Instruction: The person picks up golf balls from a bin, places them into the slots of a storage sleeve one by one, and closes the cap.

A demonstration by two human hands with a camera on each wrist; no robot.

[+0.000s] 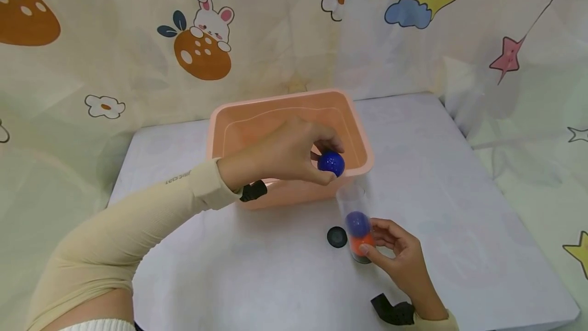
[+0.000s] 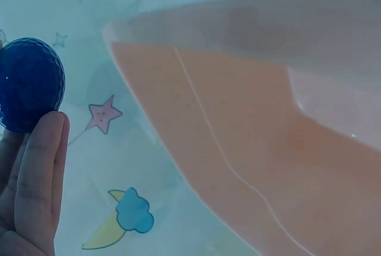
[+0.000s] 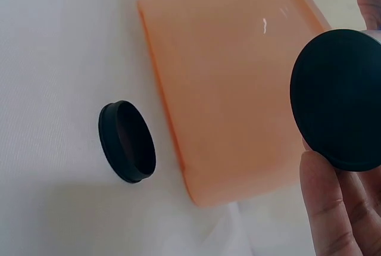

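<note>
My left hand (image 1: 300, 152) pinches a blue golf ball (image 1: 331, 163) between thumb and fingers, over the near right rim of the peach plastic tub (image 1: 289, 195). The ball's dimples show in the left wrist view, where the same blue golf ball (image 2: 31, 84) sits at the fingertips. My right hand (image 1: 399, 257) grips a clear tube (image 1: 351, 198) near its lower end. Inside the tube an orange ball (image 1: 361, 244) lies at the bottom with a blue ball (image 1: 357, 224) on top. The tube's black base (image 3: 339, 100) faces the right wrist camera. Its open mouth is below the held ball.
A loose black cap (image 1: 337, 237) lies on the white-covered table (image 1: 275, 264), just left of the tube. The tub stands at the back of the table, in front of a printed cloth backdrop (image 1: 280, 29). Cloth also hangs along the right side.
</note>
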